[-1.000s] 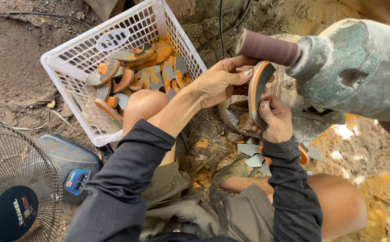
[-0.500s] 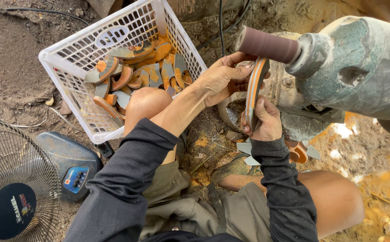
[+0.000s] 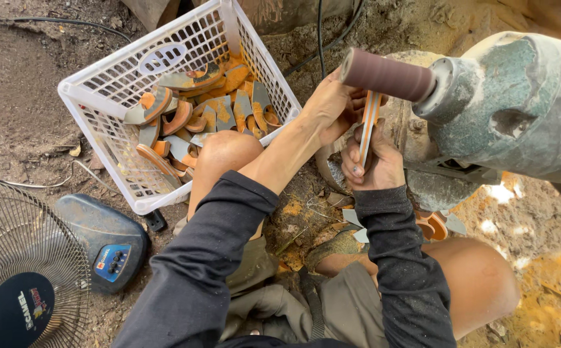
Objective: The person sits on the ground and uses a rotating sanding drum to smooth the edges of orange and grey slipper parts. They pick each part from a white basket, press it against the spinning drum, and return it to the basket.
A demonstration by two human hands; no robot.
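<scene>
Both hands clamp one thin orange-and-grey curved piece (image 3: 369,125), edge-on, long axis running toward the sanding drum (image 3: 386,75) just above it. Right hand (image 3: 374,169) grips the near end below the drum; left hand (image 3: 328,106) grips beside it. The contact point and the piece's faces are hidden. Beyond, left of the drum, a white basket (image 3: 100,80) holds similar pieces.

Both hands grip a thin curved piece with orange and grey layers (image 3: 368,125), held edge-up just under the brown cylindrical sanding drum (image 3: 386,75) of a worn green motor (image 3: 519,106). The left hand (image 3: 329,106) steadies the top and the right hand (image 3: 374,167) the bottom. Left of the knees, a white plastic lattice basket (image 3: 100,103) holds similar pieces, with a grey floor fan (image 3: 29,277) nearby.
</scene>
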